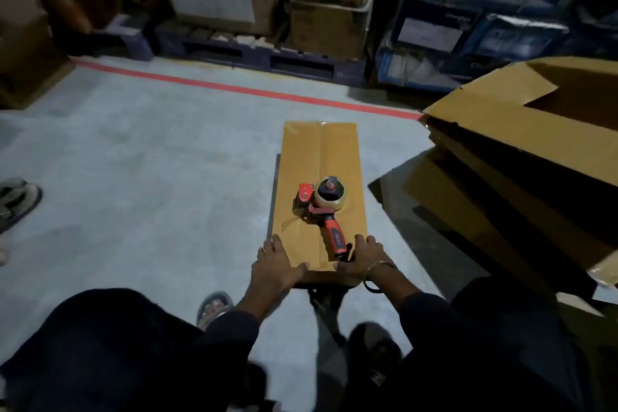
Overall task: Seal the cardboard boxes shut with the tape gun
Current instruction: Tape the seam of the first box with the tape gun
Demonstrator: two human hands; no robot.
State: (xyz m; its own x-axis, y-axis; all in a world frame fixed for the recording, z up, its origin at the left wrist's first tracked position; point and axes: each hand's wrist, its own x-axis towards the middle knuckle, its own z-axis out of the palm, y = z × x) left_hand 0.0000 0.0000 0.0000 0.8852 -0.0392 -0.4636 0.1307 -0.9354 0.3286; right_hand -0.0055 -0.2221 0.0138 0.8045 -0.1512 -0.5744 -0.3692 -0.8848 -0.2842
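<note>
Left hand (276, 261) and right hand (361, 256) lie flat, fingers spread, on cardboard box (317, 157) near edge. Tape gun (321, 207) atop. Grey concrete floor (133, 160); red line (234, 88) beyond box, pallets (261, 55) past it.

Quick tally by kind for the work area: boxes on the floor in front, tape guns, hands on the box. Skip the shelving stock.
Closed cardboard box: 1
Open cardboard box: 1
Tape gun, lying on the closed box: 1
Hands on the closed box's near end: 2, left hand and right hand
Total: 5
</note>
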